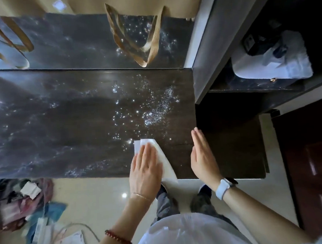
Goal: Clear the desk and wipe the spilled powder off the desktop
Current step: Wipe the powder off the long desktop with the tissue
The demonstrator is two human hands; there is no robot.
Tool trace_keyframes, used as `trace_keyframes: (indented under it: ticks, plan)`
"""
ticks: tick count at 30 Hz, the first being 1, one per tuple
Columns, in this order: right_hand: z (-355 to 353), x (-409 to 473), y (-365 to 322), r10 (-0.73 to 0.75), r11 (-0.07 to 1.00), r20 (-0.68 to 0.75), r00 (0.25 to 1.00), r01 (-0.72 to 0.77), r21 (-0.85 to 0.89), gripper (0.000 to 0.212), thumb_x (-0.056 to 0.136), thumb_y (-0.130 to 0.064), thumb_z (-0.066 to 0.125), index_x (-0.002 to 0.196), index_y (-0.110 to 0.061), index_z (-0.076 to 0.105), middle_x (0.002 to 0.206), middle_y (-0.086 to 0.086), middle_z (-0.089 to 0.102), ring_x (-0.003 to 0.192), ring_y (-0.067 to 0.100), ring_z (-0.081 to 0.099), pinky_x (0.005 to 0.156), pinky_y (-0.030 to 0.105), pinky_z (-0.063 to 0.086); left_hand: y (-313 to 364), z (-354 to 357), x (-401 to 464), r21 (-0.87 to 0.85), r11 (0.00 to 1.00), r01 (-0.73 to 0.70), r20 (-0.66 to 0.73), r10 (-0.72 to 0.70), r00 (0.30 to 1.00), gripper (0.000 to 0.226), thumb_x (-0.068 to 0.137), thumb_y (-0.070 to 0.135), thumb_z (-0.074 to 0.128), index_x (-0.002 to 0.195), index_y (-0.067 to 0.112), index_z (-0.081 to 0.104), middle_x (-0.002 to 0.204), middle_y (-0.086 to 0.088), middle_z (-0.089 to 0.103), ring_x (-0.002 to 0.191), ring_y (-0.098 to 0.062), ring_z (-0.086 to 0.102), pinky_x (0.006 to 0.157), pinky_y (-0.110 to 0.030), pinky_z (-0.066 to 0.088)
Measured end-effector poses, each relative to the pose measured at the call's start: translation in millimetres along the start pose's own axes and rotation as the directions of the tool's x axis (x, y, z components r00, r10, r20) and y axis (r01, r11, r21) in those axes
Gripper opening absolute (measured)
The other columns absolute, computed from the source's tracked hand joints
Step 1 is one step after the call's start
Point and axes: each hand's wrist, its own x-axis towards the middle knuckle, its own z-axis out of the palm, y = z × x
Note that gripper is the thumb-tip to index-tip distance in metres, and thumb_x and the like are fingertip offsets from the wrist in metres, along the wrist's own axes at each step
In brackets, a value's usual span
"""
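White powder (pixel 152 113) lies scattered over the right half of the dark glossy desktop (pixel 53 128). A white paper tissue (pixel 165 165) lies flat near the desk's front edge, just below the powder. My left hand (pixel 145 168) presses on it with straight fingers. My right hand (pixel 203 157) stands on its edge on the desktop beside the tissue, fingers straight together, a white watch on the wrist.
A mirror (pixel 66 42) along the back reflects the desk and a tan bag's handles (pixel 151 47). A grey cabinet (pixel 205 53) with a shelf holding folded cloth (pixel 273 66) borders the right. Clothes and papers (pixel 35 214) litter the floor at lower left.
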Motion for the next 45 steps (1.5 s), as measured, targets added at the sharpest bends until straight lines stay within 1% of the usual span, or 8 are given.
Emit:
trace_keyframes:
  ticks: [3, 8, 15, 22, 28, 32, 36, 45]
  plan:
    - [-2, 8, 7, 0.042, 0.994, 0.045, 0.998, -0.046, 0.094, 0.051, 0.093, -0.016, 0.027, 0.144, -0.01, 0.019, 0.15, -0.005, 0.008, 0.14, 0.007, 0.007, 0.113, 0.025, 0.017, -2, 8, 1, 0.077, 0.994, -0.076, 0.134, 0.066, 0.989, 0.058, 0.097, 0.036, 0.009, 0.138, -0.001, 0.027, 0.145, -0.019, 0.033, 0.136, -0.031, 0.027, 0.112, -0.04, 0.011]
    - [-9, 19, 14, 0.077, 0.975, 0.122, 0.99, -0.1, 0.196, 0.05, 0.097, -0.004, 0.031, 0.144, -0.013, 0.017, 0.149, -0.008, 0.008, 0.141, 0.009, 0.008, 0.111, 0.009, 0.007, 2, 5, 65, 0.111, 0.957, -0.27, 0.2, 0.244, 0.949, 0.061, 0.096, 0.044, 0.013, 0.139, 0.006, 0.033, 0.145, -0.016, 0.035, 0.135, -0.029, 0.032, 0.113, -0.042, 0.02]
    - [-16, 24, 27, -0.028, 0.991, 0.136, 0.99, 0.01, 0.134, 0.049, 0.095, -0.018, 0.026, 0.144, -0.017, 0.022, 0.149, -0.015, 0.006, 0.139, -0.002, 0.004, 0.109, 0.006, 0.008, 20, -8, 165, 0.171, 0.984, -0.038, 0.218, 0.0, 0.976, 0.062, 0.096, 0.039, 0.019, 0.145, 0.01, -0.006, 0.155, -0.012, -0.009, 0.143, -0.022, -0.009, 0.114, -0.035, -0.009]
    - [-27, 37, 44, -0.184, 0.982, 0.155, 0.971, 0.176, 0.064, 0.049, 0.09, -0.014, 0.029, 0.138, -0.007, 0.036, 0.148, -0.002, 0.023, 0.139, 0.009, 0.016, 0.113, 0.016, 0.014, 24, 4, 40, 0.058, 0.919, -0.391, 0.211, 0.371, 0.904, 0.057, 0.093, 0.039, 0.027, 0.14, 0.006, 0.031, 0.147, -0.016, 0.032, 0.138, -0.029, 0.024, 0.111, -0.042, 0.019]
    - [-35, 40, 55, -0.226, 0.971, 0.267, 0.937, 0.24, -0.021, 0.051, 0.092, -0.022, 0.024, 0.143, -0.015, 0.025, 0.15, -0.008, 0.011, 0.14, 0.009, 0.011, 0.112, 0.021, 0.012, 26, 10, 68, 0.125, 0.942, -0.312, 0.205, 0.284, 0.937, 0.059, 0.091, 0.041, 0.027, 0.14, 0.008, 0.032, 0.146, -0.017, 0.032, 0.136, -0.029, 0.029, 0.114, -0.041, 0.017]
    - [-34, 43, 57, -0.135, 0.991, 0.323, 0.937, 0.133, 0.029, 0.052, 0.098, -0.011, 0.028, 0.145, -0.016, 0.008, 0.147, -0.015, -0.002, 0.137, -0.001, -0.002, 0.109, 0.007, -0.003, 41, 7, 122, 0.131, 0.981, -0.142, 0.229, 0.109, 0.967, 0.062, 0.096, 0.039, 0.022, 0.146, 0.009, 0.003, 0.154, -0.014, -0.001, 0.143, -0.026, -0.002, 0.114, -0.036, -0.004]
    - [-34, 41, 61, 0.038, 0.966, 0.308, 0.951, -0.114, 0.233, 0.054, 0.097, -0.003, 0.029, 0.145, -0.015, 0.01, 0.147, -0.014, 0.002, 0.135, -0.005, 0.001, 0.109, 0.006, 0.002, 52, 15, 75, 0.154, 0.921, -0.358, 0.201, 0.326, 0.924, 0.06, 0.091, 0.04, 0.024, 0.141, 0.007, 0.028, 0.149, -0.017, 0.028, 0.138, -0.029, 0.024, 0.115, -0.042, 0.016]
    - [-34, 50, 56, -0.12, 0.984, 0.274, 0.954, 0.077, 0.161, 0.064, 0.088, 0.013, 0.031, 0.144, -0.015, 0.019, 0.147, -0.01, 0.01, 0.14, 0.007, 0.011, 0.111, 0.011, 0.007, 51, 21, 62, 0.127, 0.886, -0.446, 0.238, 0.409, 0.881, 0.059, 0.088, 0.04, 0.032, 0.138, 0.009, 0.036, 0.145, -0.015, 0.035, 0.135, -0.028, 0.032, 0.111, -0.04, 0.02]
